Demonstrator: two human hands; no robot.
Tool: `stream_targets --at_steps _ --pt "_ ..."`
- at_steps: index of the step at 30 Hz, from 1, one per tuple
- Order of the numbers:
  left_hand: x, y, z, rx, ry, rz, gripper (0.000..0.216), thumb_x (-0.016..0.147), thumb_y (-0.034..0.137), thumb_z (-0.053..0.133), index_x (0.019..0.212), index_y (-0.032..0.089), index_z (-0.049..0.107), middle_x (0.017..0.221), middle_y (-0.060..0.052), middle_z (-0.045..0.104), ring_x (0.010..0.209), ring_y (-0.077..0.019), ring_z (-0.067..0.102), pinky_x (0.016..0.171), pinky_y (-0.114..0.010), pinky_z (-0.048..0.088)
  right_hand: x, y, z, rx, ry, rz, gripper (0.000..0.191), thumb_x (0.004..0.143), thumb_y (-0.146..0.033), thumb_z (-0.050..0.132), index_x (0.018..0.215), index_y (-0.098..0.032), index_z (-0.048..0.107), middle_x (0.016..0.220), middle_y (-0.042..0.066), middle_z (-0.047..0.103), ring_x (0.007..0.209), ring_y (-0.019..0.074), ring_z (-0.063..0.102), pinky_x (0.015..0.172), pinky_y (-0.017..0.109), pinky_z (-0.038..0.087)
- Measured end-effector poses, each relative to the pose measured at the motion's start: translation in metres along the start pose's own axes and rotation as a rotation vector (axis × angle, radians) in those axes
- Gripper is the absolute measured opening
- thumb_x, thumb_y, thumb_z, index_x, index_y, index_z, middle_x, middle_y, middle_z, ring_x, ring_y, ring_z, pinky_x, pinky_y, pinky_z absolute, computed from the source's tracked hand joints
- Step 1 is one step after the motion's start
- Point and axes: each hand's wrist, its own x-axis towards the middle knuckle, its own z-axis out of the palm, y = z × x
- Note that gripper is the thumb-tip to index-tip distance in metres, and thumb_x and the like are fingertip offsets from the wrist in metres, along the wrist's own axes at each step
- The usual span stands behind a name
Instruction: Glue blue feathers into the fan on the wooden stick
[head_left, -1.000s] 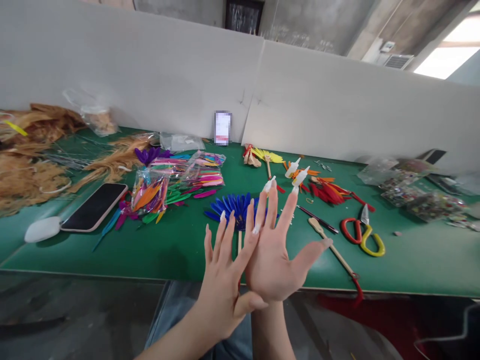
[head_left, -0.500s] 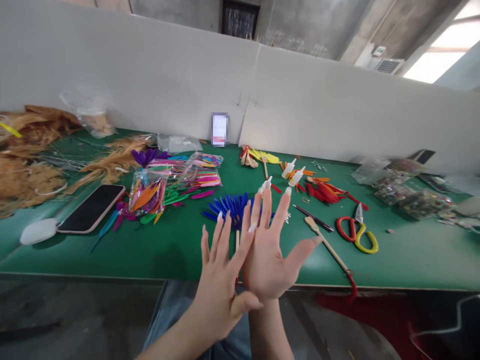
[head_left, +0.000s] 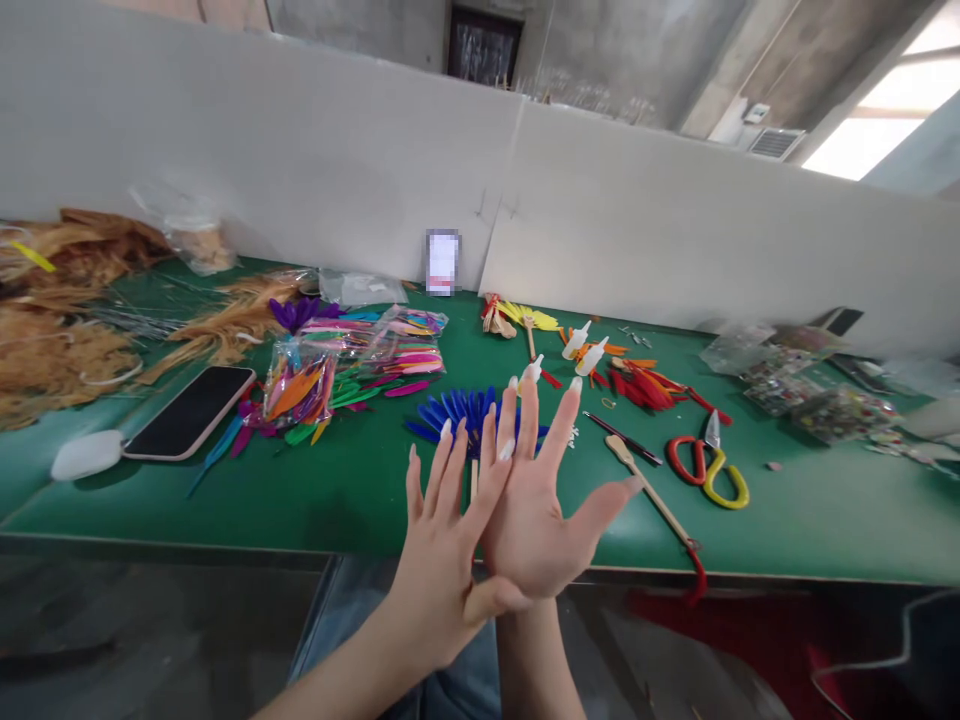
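My left hand (head_left: 439, 545) hovers over the front edge of the table, its back toward me and fingers spread. Beside it, my right hand (head_left: 536, 520) is turned palm toward me, also with fingers apart. The left index finger and thumb overlap the near side of the right hand. Neither holds anything. Behind my fingers lies a fan of blue feathers (head_left: 439, 415) on a wooden stick (head_left: 474, 485), partly covered. A white glue bottle (head_left: 533, 370) shows just past the right fingertips. To the right lie a dark pen-like tool (head_left: 624, 438) and a flat-ended wooden stick (head_left: 654, 492) with red cord.
Scissors (head_left: 709, 465) with red and yellow handles lie right. Two more glue bottles (head_left: 594, 356) rest near red feathers (head_left: 645, 385). Bagged coloured feathers (head_left: 300, 385), a phone (head_left: 191, 412) and brown fibre (head_left: 60, 350) occupy the left. A white partition (head_left: 637, 210) stands behind.
The view has shifted slightly, so the table items sit a little differently in frame. Both hands keep almost the same spread, overlapping pose.
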Motion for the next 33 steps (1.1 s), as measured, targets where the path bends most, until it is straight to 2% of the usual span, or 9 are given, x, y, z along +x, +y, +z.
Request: stream_targets --at_steps 3,8,13,17,20,23,25,29,33 --pt "-0.002 -0.002 0.001 0.059 -0.016 0.020 0.082 0.081 0.074 0.017 0.148 0.028 0.014 0.157 -0.009 0.006 0.141 -0.0374 0.003 0.110 -0.055 -0.007 0.001 0.000 -0.002 0.013 0.012 -0.010 0.069 0.085 -0.072 0.014 0.143 -0.036 0.028 0.148 -0.001 0.037 0.138 0.0158 0.030 0.116 0.046 0.005" --pt "0.005 -0.002 0.000 0.172 0.012 0.034 0.082 0.082 0.072 0.006 0.149 0.026 0.011 0.157 -0.010 0.001 0.142 -0.0352 -0.002 0.109 -0.057 -0.007 0.001 -0.001 0.001 0.048 -0.012 0.005 0.071 0.083 -0.074 0.016 0.141 -0.035 0.032 0.148 0.000 0.037 0.137 0.0185 0.031 0.115 0.050 0.009" --pt "-0.011 -0.001 -0.001 0.121 -0.055 0.049 0.080 0.082 0.072 0.009 0.149 0.029 0.014 0.157 -0.008 -0.002 0.142 -0.0357 -0.002 0.109 -0.058 -0.008 0.006 -0.007 0.004 0.038 -0.002 -0.039 0.070 0.084 -0.073 0.015 0.143 -0.037 0.026 0.148 -0.001 0.038 0.137 0.0156 0.032 0.116 0.046 0.007" --pt "-0.019 -0.002 -0.007 -0.205 0.051 0.013 0.065 0.087 0.067 0.018 0.145 0.038 0.025 0.158 0.000 0.002 0.142 -0.0326 -0.003 0.111 -0.055 -0.006 0.007 -0.009 0.003 0.043 -0.007 -0.040 0.070 0.085 -0.072 0.013 0.144 -0.036 0.025 0.147 -0.001 0.039 0.137 0.0150 0.031 0.116 0.046 0.007" --pt "-0.009 -0.002 -0.011 -0.632 0.145 -0.149 0.054 0.091 0.059 0.032 0.143 0.044 0.024 0.156 0.003 0.017 0.143 -0.0264 0.007 0.115 -0.049 0.007 0.006 -0.008 0.002 0.057 -0.013 -0.029 0.070 0.085 -0.072 0.012 0.144 -0.036 0.024 0.147 -0.001 0.039 0.137 0.0147 0.031 0.116 0.045 0.007" --pt "0.010 0.002 -0.011 -1.062 0.081 -0.365 0.070 0.087 0.048 0.055 0.144 0.045 0.015 0.150 -0.001 0.033 0.140 -0.0247 0.024 0.112 -0.046 0.024 0.003 -0.006 0.003 0.057 -0.032 -0.009 0.070 0.085 -0.072 0.014 0.143 -0.036 0.026 0.147 -0.001 0.039 0.137 0.0159 0.031 0.116 0.047 0.009" --pt "0.023 0.005 -0.008 -1.245 0.050 -0.439 0.080 0.080 0.042 0.066 0.145 0.040 0.020 0.147 -0.005 0.039 0.135 -0.0267 0.034 0.107 -0.043 0.034 0.000 -0.003 0.004 0.048 -0.056 -0.006 0.069 0.085 -0.072 0.016 0.143 -0.036 0.028 0.147 -0.001 0.039 0.137 0.0168 0.031 0.115 0.048 0.009" --pt "0.034 0.007 0.000 -1.306 0.040 -0.546 0.052 0.079 0.035 0.070 0.127 0.024 0.054 0.132 -0.010 0.056 0.123 -0.0288 0.050 0.101 -0.039 0.042 -0.004 0.000 0.006 0.014 -0.094 -0.019 0.064 0.087 -0.067 0.019 0.142 -0.037 0.030 0.147 -0.001 0.039 0.138 0.0179 0.030 0.114 0.051 0.008" --pt "0.030 0.004 0.003 -1.325 0.033 -0.523 0.039 0.081 0.032 0.068 0.118 0.021 0.062 0.123 -0.010 0.063 0.118 -0.0282 0.054 0.097 -0.036 0.045 -0.003 -0.001 0.006 -0.002 -0.091 -0.007 0.063 0.087 -0.067 0.020 0.142 -0.037 0.029 0.148 -0.001 0.036 0.138 0.0192 0.029 0.114 0.053 0.010"
